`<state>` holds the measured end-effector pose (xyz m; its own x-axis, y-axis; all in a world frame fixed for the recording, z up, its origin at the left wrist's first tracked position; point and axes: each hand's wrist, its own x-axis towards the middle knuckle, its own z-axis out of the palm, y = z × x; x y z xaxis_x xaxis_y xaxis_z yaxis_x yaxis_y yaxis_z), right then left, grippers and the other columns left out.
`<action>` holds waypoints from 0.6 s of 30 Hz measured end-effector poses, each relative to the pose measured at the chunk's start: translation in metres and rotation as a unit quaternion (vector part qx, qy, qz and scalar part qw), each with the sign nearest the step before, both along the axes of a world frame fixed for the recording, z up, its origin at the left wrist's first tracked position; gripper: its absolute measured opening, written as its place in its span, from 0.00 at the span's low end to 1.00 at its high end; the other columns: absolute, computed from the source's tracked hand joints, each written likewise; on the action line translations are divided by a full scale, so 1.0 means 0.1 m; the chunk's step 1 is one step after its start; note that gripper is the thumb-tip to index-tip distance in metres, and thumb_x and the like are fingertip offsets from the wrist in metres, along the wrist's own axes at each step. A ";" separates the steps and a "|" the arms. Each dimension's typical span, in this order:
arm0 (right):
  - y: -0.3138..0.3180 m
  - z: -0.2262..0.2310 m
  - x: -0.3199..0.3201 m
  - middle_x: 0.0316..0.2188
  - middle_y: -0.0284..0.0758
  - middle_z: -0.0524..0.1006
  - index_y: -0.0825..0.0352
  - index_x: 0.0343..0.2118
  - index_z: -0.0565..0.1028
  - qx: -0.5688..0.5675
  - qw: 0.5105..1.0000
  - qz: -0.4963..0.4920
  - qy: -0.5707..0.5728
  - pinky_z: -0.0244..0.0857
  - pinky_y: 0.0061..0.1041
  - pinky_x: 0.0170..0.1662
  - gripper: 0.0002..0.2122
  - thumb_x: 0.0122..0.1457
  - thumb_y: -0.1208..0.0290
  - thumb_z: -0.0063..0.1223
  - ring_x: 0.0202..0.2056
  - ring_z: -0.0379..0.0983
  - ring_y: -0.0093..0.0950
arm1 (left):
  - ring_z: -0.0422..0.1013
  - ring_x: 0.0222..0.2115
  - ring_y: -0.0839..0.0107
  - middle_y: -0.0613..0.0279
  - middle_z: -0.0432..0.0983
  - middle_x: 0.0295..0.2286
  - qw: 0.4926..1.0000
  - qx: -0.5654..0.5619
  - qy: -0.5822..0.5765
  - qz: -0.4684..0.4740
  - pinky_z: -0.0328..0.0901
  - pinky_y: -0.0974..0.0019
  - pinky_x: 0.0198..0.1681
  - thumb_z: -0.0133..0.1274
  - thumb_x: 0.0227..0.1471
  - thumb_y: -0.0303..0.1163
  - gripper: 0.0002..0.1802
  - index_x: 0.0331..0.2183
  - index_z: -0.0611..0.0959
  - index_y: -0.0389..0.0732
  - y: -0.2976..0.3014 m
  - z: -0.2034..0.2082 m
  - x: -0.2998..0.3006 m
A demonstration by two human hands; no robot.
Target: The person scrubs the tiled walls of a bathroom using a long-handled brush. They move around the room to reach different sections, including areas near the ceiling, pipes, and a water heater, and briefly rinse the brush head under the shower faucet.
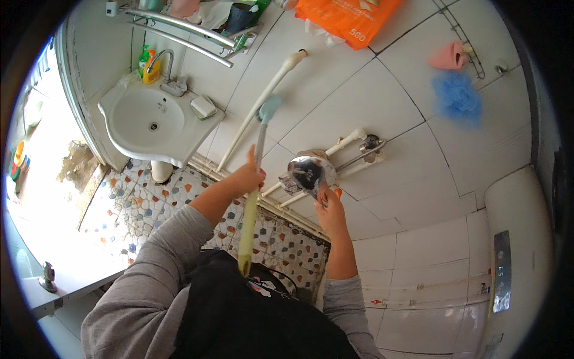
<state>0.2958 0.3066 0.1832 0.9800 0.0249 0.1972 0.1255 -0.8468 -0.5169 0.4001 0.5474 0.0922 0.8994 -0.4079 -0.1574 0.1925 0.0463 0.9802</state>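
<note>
My left hand (247, 178) is closed round a long-handled brush (248, 224), its index finger stretched along the grey shaft. The brush has a pale teal head at its upper end and a translucent yellow-green grip reaching down to my black top. My right hand (329, 206) is closed at the lower edge of a shiny, rounded silver thing (307, 173) with dark reflections; its exact kind is unclear. A bit of orange shows beside the right fingers. The silver thing is in front of the pipes on the tiled wall, apart from the brush.
A white washbasin (146, 122) with a tap, pump bottles and a soap dish stands at left. Above it hangs a metal rack (179, 27). White pipes (260, 110) run along the wall. A blue bath puff (457, 99) and an orange bag (347, 21) hang higher; a water heater (520, 239) is at right.
</note>
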 end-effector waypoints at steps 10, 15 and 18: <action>0.08 -0.19 -0.05 0.32 0.38 0.73 0.67 0.34 0.72 -0.085 0.978 0.069 -0.176 0.62 0.37 0.42 0.12 0.45 0.86 0.54 0.36 0.68 0.39 | 0.62 0.20 0.80 0.54 0.70 0.33 0.869 -0.354 0.343 -0.027 0.62 0.75 0.18 0.44 0.57 0.26 0.18 0.49 0.64 0.36 0.44 -0.41 0.03; 0.14 -0.11 -0.21 0.31 0.38 0.73 0.67 0.34 0.72 -0.094 0.970 0.068 -0.214 0.62 0.38 0.42 0.14 0.43 0.88 0.54 0.36 0.69 0.40 | 0.63 0.19 0.77 0.56 0.72 0.32 0.925 -0.292 0.241 0.007 0.60 0.72 0.19 0.48 0.54 0.25 0.40 0.62 0.47 0.42 0.35 -0.43 -0.15; 0.05 -0.09 -0.28 0.30 0.39 0.73 0.68 0.34 0.71 -0.098 0.970 0.065 -0.211 0.62 0.38 0.41 0.14 0.42 0.88 0.54 0.35 0.69 0.41 | 0.64 0.20 0.75 0.58 0.73 0.29 0.978 -0.176 0.115 -0.006 0.60 0.70 0.20 0.50 0.53 0.26 0.40 0.62 0.49 0.41 0.33 -0.41 -0.20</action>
